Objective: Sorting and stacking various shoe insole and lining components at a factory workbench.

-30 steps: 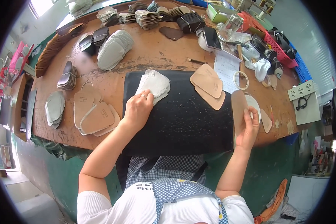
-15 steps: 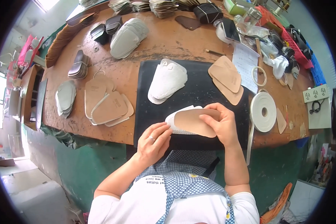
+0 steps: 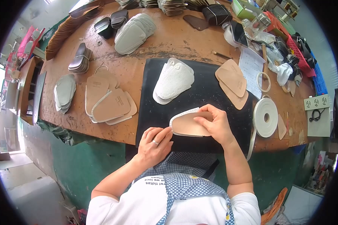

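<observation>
Thumb laid across its face and fingers at its far edge, your right grip [image 3: 215, 123] is closed on a tan rounded piece [image 3: 186, 124], with a white piece [image 3: 184, 113] showing along the rim beneath. Your right forearm rises from the sleeve and leans left toward it. Your left grip [image 3: 154, 143] points right, back of the hand up (a ring sits on one finger), fingertips touching the tan piece's left end; you cannot tell whether it pinches. Both work above a black mat [image 3: 206, 93] on the counter [image 3: 169, 41].

Beyond your left grip lie stacked white pieces [image 3: 174, 80]; beyond your right grip, loose tan pieces [image 3: 233, 78], each top face bearing small print too fine to read. Further right of that grip is a white tape roll [image 3: 259, 118], and beyond it a paper sheet [image 3: 251, 63] with faint lines. Nearer you, dark upside-down lettering [image 3: 155, 182] shows beside your checked apron [image 3: 184, 187].
</observation>
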`<state>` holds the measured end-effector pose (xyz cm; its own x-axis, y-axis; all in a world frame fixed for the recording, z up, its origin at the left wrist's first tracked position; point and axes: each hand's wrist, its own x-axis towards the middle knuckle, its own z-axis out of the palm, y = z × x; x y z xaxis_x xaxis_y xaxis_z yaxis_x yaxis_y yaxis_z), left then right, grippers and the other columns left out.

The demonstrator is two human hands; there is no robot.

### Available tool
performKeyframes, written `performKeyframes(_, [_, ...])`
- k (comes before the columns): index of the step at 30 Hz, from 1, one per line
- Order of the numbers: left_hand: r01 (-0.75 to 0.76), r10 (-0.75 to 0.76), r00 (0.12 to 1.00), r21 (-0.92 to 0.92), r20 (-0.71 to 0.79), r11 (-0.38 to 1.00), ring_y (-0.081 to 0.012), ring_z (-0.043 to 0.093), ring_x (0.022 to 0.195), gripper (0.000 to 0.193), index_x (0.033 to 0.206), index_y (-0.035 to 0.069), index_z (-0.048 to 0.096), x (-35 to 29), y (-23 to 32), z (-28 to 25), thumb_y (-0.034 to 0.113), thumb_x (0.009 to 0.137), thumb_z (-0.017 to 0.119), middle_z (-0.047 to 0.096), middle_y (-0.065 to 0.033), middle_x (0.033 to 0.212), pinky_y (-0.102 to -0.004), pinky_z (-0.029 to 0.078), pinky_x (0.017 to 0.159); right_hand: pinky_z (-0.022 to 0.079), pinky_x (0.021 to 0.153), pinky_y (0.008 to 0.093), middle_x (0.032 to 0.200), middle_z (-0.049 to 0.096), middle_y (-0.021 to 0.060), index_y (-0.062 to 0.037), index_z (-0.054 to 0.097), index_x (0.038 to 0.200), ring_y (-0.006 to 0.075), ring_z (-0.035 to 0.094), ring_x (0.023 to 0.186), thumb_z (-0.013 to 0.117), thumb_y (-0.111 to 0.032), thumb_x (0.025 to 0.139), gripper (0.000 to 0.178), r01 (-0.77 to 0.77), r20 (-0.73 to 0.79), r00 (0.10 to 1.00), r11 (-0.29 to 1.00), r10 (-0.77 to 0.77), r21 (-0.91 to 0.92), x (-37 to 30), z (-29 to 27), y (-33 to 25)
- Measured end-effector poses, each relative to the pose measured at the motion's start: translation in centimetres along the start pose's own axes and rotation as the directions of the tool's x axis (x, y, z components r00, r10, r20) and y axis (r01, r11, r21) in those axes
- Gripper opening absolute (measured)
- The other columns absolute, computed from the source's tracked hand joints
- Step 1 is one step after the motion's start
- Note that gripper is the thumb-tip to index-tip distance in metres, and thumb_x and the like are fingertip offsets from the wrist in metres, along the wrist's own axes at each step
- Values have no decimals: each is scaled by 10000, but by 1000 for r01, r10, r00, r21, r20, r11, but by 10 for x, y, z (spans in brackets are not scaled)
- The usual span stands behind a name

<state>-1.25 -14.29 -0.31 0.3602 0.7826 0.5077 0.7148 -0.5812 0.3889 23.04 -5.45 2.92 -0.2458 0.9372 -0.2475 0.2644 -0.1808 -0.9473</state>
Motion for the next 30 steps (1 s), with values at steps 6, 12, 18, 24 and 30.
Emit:
performKeyframes(6, [-26, 18, 989, 55, 147, 998, -286, 612, 1163, 363, 1117, -15, 697, 5, 3, -7, 62, 770, 769, 658, -112, 1342, -443, 472, 989, 542, 717, 238, 878, 711, 36, -12, 669, 1027, 69, 649, 771, 796, -48, 879, 198, 52, -42, 998, 994, -56, -95, 0, -15, -2])
performKeyframes(12, [-41, 37, 993, 37, 114, 998, -284, 638, 1092, 299, 1053, -4, 697, 20, 3, 0, 36, 764, 761, 691, -115, 1217, -452, 475, 981, 533, 599, 209, 796, 653, 13, -6, 665, 1034, 50, 616, 692, 797, -50, 871, 214, 36, -141, 989, 994, -50, -100, 2, -29, 9])
performKeyframes(18, [7, 26, 938, -96, 345, 995, -349, 281, 1531, 846, 1539, 11, 394, 68, 28, 29, 468, 901, 710, 398, -171, 1599, -513, 193, 1255, 533, 633, 250, 792, 685, 52, 14, 656, 1056, 89, 639, 665, 774, -41, 865, 231, 147, -97, 977, 930, -189, -336, 1, -27, 5])
performKeyframes(24, [121, 1, 923, -294, 385, 948, -366, 171, 1576, 955, 1588, -36, 269, 64, 17, 28, 465, 910, 716, 207, -240, 1676, -507, 135, 1270, 538, 655, 259, 811, 681, 45, -16, 664, 1095, 98, 653, 711, 764, -26, 878, 240, 308, -58, 940, 909, -337, -280, -2, -23, 4])
performKeyframes(30, [619, -686, 721, -539, 100, 571, -208, 651, 1046, 377, 1314, 51, 617, 45, -19, -6, 43, 940, 660, 648, -180, 1161, -305, 509, 903, 562, 727, 291, 925, 702, 79, -34, 682, 1109, 176, 694, 793, 805, -75, 864, 278, 473, -2, 869, 830, -495, -296, 15, -34, -32])
